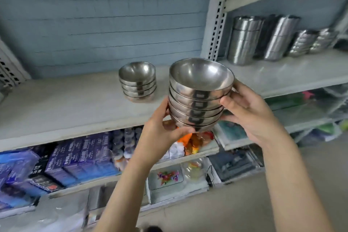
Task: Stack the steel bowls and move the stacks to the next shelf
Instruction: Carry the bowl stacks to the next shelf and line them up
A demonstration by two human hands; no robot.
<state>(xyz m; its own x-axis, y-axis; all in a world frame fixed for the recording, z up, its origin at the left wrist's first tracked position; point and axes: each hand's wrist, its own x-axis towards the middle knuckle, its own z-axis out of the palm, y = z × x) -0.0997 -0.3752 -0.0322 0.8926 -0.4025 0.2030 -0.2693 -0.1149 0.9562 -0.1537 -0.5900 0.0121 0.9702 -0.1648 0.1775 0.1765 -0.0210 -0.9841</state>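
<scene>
The pale shelf [56,103] is stretching across the left bay, and the next shelf [282,73] is running on to the right past the slotted upright [216,24]. Blue boxes [75,158] are sitting in rows on the lower level, and tall steel canisters [244,37] are standing on the next shelf. The held stack of steel bowls [199,96] is hanging in the air before the left shelf's front edge, near the upright. The left hand [163,128] is cupping its base and side, its grip curled round it; the right hand [250,113] is gripping the opposite side. A smaller stack [137,83] of four bowls is resting on the left shelf, behind and apart.
</scene>
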